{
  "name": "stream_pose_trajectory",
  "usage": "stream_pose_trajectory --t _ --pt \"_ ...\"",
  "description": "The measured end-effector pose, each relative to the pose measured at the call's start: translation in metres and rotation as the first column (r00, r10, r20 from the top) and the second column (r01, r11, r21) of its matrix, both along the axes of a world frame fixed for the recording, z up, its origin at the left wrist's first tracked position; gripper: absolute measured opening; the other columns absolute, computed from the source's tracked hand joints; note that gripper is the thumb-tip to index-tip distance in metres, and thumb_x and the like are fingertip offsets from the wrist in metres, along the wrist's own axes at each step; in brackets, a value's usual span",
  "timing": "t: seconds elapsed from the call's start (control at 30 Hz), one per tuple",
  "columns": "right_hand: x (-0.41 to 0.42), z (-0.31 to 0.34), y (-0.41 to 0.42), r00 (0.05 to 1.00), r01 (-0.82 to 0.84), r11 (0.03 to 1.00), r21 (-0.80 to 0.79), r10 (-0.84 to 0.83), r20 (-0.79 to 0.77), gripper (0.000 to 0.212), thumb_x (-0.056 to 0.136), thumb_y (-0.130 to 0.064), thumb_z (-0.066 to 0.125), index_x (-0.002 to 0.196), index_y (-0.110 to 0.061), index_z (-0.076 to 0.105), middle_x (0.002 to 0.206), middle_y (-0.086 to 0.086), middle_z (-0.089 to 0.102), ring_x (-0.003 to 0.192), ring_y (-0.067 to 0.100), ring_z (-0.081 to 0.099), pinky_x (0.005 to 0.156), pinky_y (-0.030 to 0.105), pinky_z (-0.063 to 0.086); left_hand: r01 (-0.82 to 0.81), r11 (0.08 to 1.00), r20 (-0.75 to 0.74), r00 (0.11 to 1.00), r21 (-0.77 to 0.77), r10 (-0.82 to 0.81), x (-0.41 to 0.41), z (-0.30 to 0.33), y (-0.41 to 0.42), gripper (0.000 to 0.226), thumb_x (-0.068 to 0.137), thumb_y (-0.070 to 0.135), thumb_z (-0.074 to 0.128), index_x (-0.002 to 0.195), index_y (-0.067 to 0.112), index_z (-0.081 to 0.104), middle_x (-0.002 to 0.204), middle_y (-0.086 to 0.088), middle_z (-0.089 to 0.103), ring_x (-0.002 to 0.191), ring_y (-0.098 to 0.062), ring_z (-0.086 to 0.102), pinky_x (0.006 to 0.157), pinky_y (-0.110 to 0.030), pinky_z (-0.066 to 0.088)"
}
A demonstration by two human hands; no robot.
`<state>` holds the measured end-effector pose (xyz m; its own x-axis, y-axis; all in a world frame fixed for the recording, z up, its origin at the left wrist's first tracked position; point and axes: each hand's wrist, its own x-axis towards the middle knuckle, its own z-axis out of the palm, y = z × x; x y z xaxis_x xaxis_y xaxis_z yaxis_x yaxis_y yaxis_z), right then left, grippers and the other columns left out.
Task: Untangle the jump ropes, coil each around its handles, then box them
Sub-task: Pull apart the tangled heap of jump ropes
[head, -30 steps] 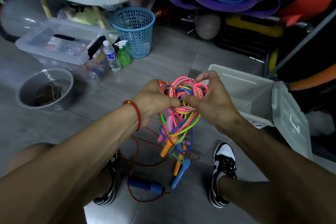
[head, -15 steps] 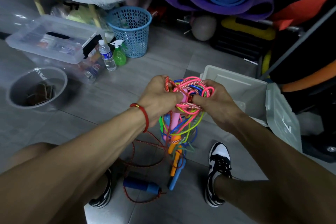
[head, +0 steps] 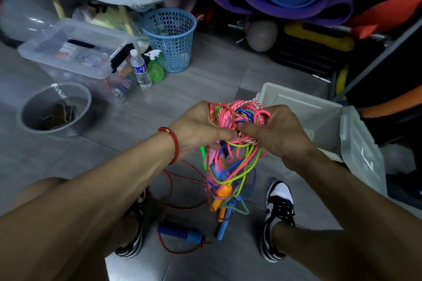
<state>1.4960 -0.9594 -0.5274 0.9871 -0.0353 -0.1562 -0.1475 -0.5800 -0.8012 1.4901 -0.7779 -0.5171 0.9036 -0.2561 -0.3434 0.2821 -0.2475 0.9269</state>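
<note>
Both hands hold the knot of jump ropes (head: 237,121) up over the floor (head: 217,80), between the knees. Left hand (head: 198,125) has its fingers curled round the pink and red-speckled cords, thumb pressed into the bundle; right hand (head: 274,132) pinches a loop at the top with thumb and fingers. Below, the cords hang in loose tangled loops with orange and blue handles (head: 222,198) dangling. A red rope (head: 173,189) trails on the floor to a blue foam handle (head: 180,232). The open white box (head: 303,109) stands just to the right. These cords look light, limp and fairly slick, so they should slide when pulled but tighten if yanked. Handles are the stiff parts: best to grip one and feed it back through the loops.
</note>
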Motion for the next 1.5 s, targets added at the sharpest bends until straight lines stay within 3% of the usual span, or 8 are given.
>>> stream_pose_trajectory --t 0.17,0.3,0.47,0.67,1.0,1.13,1.27,1.5 --pt "-0.004 0.012 -0.001 0.992 -0.124 0.992 0.006 0.124 0.012 0.016 0.076 -0.022 0.085 0.090 -0.021 0.077 0.077 -0.004 0.076 0.070 0.012 0.074 0.071 0.044 0.063 -0.068 0.989 -0.108 0.993 -0.130 0.054 -0.002 -0.003 -0.002 0.045 0.077 -0.017 0.066 0.051 0.020 0.066 0.067 -0.007 0.069 0.066 -0.027 0.070 0.064 -0.040 0.060" --pt "-0.001 0.020 -0.009 0.969 -0.236 0.963 0.131 0.243 -0.037 0.027 0.076 -0.007 0.084 0.100 -0.015 0.074 0.087 0.002 0.078 0.080 0.020 0.076 0.079 0.048 0.062 -0.170 0.974 -0.081 0.984 -0.149 0.160 -0.005 -0.008 -0.010 0.018 0.064 -0.007 0.068 0.074 0.007 0.065 0.071 -0.014 0.060 0.067 -0.028 0.062 0.059 -0.037 0.052" --pt "0.007 0.020 -0.017 0.974 -0.110 0.916 0.386 0.176 -0.141 0.046 0.071 0.005 0.084 0.112 -0.003 0.066 0.100 0.017 0.075 0.093 0.036 0.073 0.089 0.052 0.059 -0.252 0.953 -0.017 0.967 -0.166 0.252 -0.006 -0.006 -0.016 0.027 0.067 -0.012 0.068 0.072 0.012 0.058 0.067 -0.007 0.063 0.068 -0.024 0.064 0.064 -0.036 0.053" --pt "0.003 0.013 -0.011 0.923 0.020 0.899 0.438 0.152 -0.353 0.022 0.092 -0.012 0.065 0.113 -0.010 0.069 0.096 0.010 0.077 0.081 0.024 0.075 0.068 0.036 0.061 -0.330 0.902 0.061 0.931 -0.278 0.359 -0.008 -0.004 -0.023 0.037 0.082 -0.015 0.063 0.073 0.020 0.056 0.073 -0.010 0.060 0.076 -0.027 0.061 0.079 -0.056 0.056" --pt "0.003 0.009 -0.011 0.961 0.009 0.844 0.536 0.141 -0.238 0.028 0.083 0.011 0.069 0.110 0.004 0.069 0.104 0.022 0.074 0.095 0.035 0.072 0.089 0.046 0.059 -0.265 0.900 0.022 0.957 -0.347 0.291 -0.008 0.002 -0.021 0.031 0.085 -0.014 0.060 0.071 0.013 0.058 0.070 -0.007 0.067 0.064 -0.020 0.067 0.057 -0.029 0.055" --pt "0.004 0.006 -0.009 0.953 0.155 0.839 0.522 0.013 -0.304 0.028 0.082 0.007 0.073 0.109 0.007 0.069 0.097 0.021 0.075 0.089 0.037 0.074 0.086 0.052 0.059 -0.177 0.983 0.159 0.970 -0.050 0.183 -0.004 -0.005 -0.014 0.047 0.066 0.017 0.080 0.089 0.022 0.039 0.091 -0.011 0.057 0.071 -0.021 0.060 0.072 -0.049 0.059" --pt "0.002 0.001 0.003 0.969 0.168 0.878 0.448 -0.062 -0.241 0.023 0.079 0.010 0.074 0.101 0.007 0.072 0.094 0.025 0.074 0.089 0.042 0.072 0.084 0.055 0.059 -0.164 0.865 0.396 0.917 0.474 -0.043 -0.010 -0.009 -0.010 0.049 0.065 0.035 0.080 0.091 0.024 0.040 0.099 0.003 0.041 0.092 -0.017 0.051 0.077 -0.019 0.042" --pt "0.008 -0.005 0.001 0.981 0.159 0.951 0.264 -0.123 -0.147 0.032 0.058 -0.016 0.083 0.089 -0.009 0.078 0.080 0.010 0.077 0.075 0.025 0.074 0.079 0.048 0.062 -0.229 0.791 0.619 0.752 0.567 -0.226 -0.005 -0.008 0.002 0.037 0.072 0.060 0.070 0.084 0.025 0.064 0.098 -0.002 0.054 0.096 -0.019 0.051 0.085 -0.020 0.032"
